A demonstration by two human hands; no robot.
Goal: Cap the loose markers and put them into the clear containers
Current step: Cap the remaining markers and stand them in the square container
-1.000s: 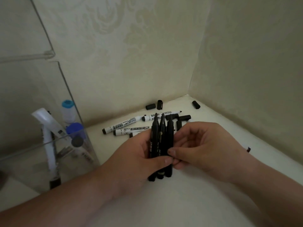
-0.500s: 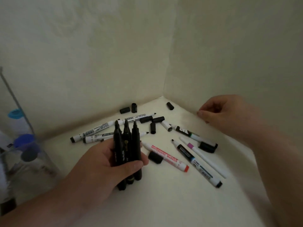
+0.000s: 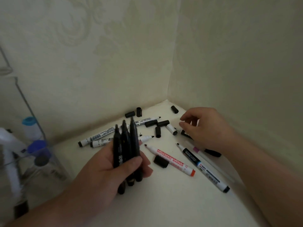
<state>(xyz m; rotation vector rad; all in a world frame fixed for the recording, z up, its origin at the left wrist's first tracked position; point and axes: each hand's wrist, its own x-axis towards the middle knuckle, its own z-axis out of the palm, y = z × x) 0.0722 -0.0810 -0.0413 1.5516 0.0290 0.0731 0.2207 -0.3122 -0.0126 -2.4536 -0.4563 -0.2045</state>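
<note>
Black markers [image 3: 125, 141] gripped in left hand [image 3: 101, 174], barrels half hidden; right hand [image 3: 208, 128] loose, empty

Your white table [image 3: 172, 203] sits in a corner. Black caps [image 3: 130, 114] lie loose near the back. White markers [image 3: 98, 136] lie on your left. A red marker [image 3: 170, 159] lies in the middle, one cap [image 3: 161, 161] right beside it. A blue marker [image 3: 203, 167] lies to its right.

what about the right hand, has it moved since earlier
Yes: the right hand came down and leftward off the side wall, nearer the small black plastic cap in the corner.
</note>
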